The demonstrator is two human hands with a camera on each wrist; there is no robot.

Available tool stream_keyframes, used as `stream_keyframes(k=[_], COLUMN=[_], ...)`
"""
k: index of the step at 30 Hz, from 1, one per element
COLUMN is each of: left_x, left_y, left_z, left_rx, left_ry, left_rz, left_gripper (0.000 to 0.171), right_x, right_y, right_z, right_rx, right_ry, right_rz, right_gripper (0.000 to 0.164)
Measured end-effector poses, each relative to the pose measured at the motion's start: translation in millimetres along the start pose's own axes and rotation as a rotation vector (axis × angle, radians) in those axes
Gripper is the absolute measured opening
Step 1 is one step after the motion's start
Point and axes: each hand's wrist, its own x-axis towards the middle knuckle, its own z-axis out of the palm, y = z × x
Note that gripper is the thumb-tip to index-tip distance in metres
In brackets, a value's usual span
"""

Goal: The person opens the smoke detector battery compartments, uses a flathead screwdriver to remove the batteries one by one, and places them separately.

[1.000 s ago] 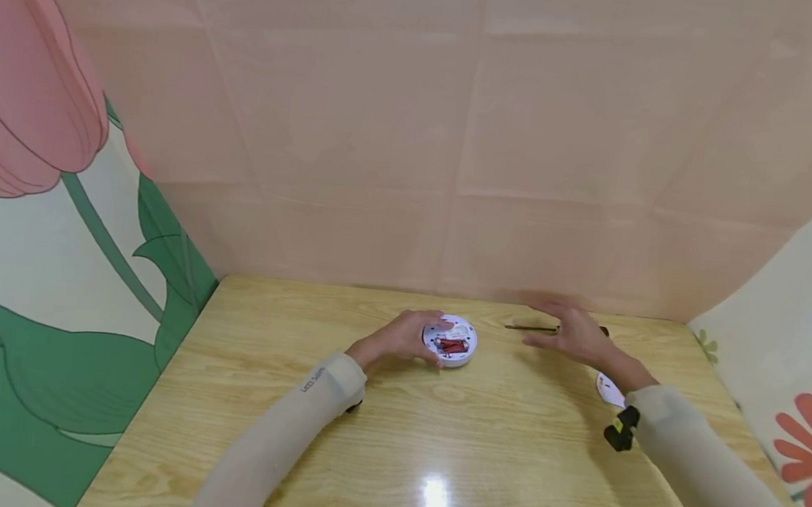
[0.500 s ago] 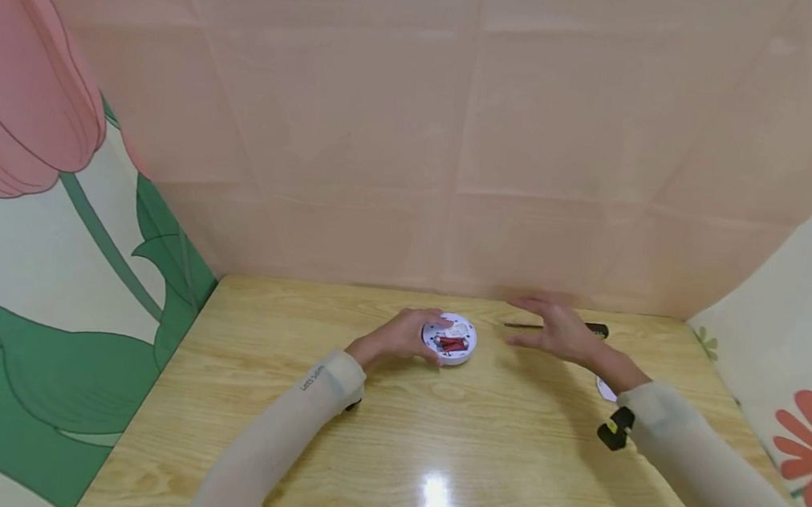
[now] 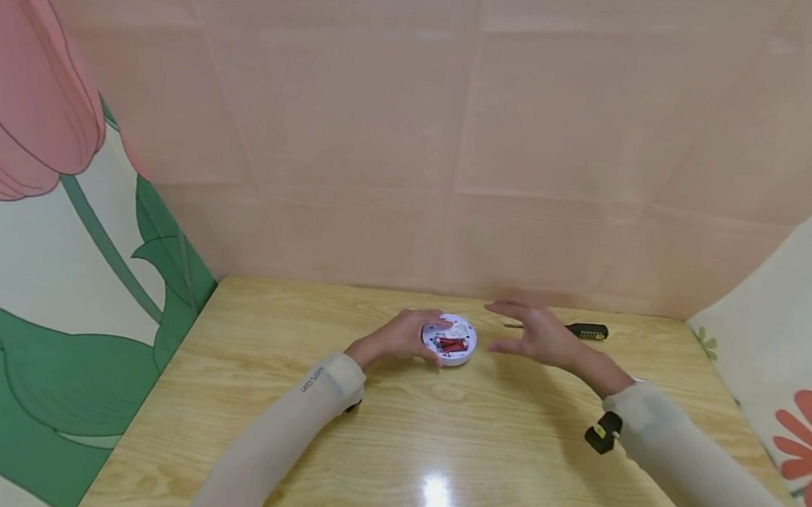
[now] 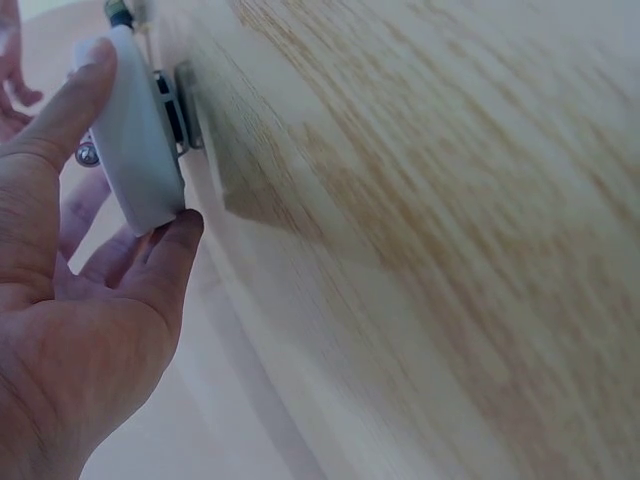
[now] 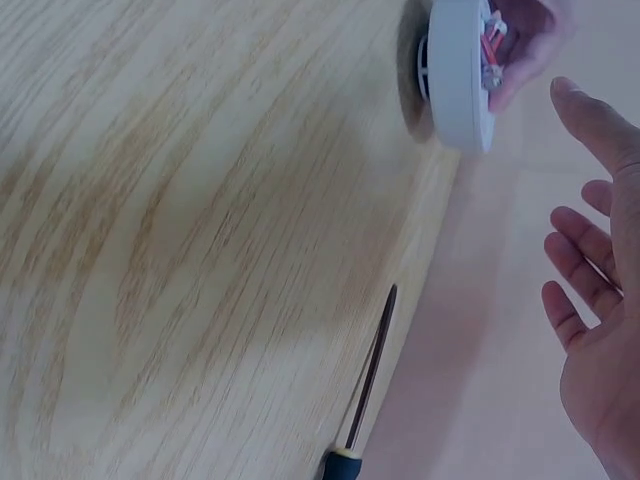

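Observation:
My left hand (image 3: 399, 336) grips the left side of a round white device (image 3: 461, 353), which looks like a smoke detector, with a red part and wires on its upward face. In the left wrist view, thumb and fingers of that hand (image 4: 90, 350) hold the white casing (image 4: 140, 160) by its edge. To the right, apart from the device, my right hand (image 3: 539, 339) hovers with fingers spread and holds nothing. A screwdriver (image 3: 589, 331) with a black handle lies behind that hand, its shaft partly hidden. In the right wrist view the screwdriver's shaft (image 5: 372, 375) lies along the table.
The wooden table (image 3: 388, 461) ends at a pink cloth backdrop (image 3: 356, 160) just behind the device. A small white piece (image 3: 640, 379) shows only as a sliver beside the right sleeve. Printed flower panels (image 3: 45, 319) stand at both sides.
My right hand has moved left toward the device, uncovering the screwdriver's handle. The right sleeve now hides most of the white piece. My left hand and the device have stayed put.

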Motion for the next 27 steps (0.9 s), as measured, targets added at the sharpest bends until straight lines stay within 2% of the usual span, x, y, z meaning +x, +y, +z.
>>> stream_keyframes(k=[7, 20, 27], left_x=[-0.5, 2.2, 1.1], left_y=[0.4, -4.4, -1.1], left_z=[-0.3, 1.0, -0.8], left_rx=[-0.015, -0.03, -0.03], left_ry=[0.003, -0.002, -0.017], left_rz=[0.003, 0.038, 0.058], left_gripper=[0.078, 0.073, 0.075], right_x=[4.9, 9.6, 11.5], right_y=[-7.6, -22.8, -28.2], right_z=[11.2, 30.2, 40.0], right_rx=[-0.015, 0.051, 0.09], right_ry=[0.02, -0.034, -0.038], right_rz=[-0.058, -0.036, -0.044], right_gripper=[0.069, 0.056, 0.05])
